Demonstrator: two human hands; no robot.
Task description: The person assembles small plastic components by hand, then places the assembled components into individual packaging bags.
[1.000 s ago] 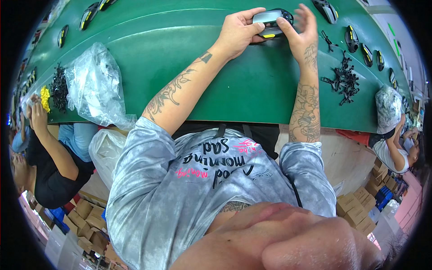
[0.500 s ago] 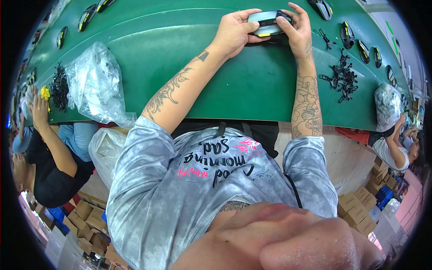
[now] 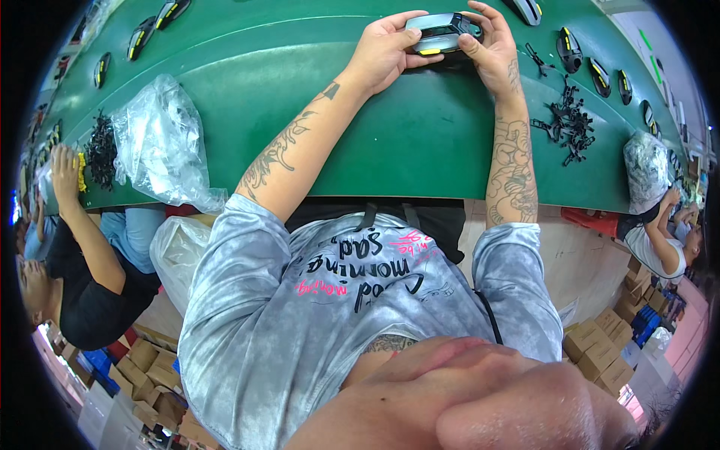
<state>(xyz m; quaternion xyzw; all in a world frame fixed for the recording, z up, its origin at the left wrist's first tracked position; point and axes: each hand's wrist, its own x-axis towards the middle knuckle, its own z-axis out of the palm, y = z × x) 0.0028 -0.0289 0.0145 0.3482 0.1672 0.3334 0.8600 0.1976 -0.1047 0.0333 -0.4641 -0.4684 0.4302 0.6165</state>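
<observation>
At the far side of the green table (image 3: 420,142) I hold a grey-and-black oval plastic housing (image 3: 442,34) with a yellow tab on its near edge. My left hand (image 3: 381,51) grips its left end, the thumb on top. My right hand (image 3: 495,58) closes on its right end with thumb and fingers, one finger raised. The housing's underside and some fingertips are hidden. To the right of my right forearm lies a pile of small black plastic clips (image 3: 568,124), with a loose clip (image 3: 538,58) just beyond it.
Several similar black housings (image 3: 569,51) stand along the right, others (image 3: 141,37) at the far left. A clear plastic bag (image 3: 161,139) lies left of my left arm, beside another black pile (image 3: 100,150). Co-workers sit on both sides; one's hand (image 3: 66,174) is near yellow parts.
Both my hands have shifted slightly left and away with the housing, which is tilted a little differently. The co-worker's hand on the left has moved over the yellow parts.
</observation>
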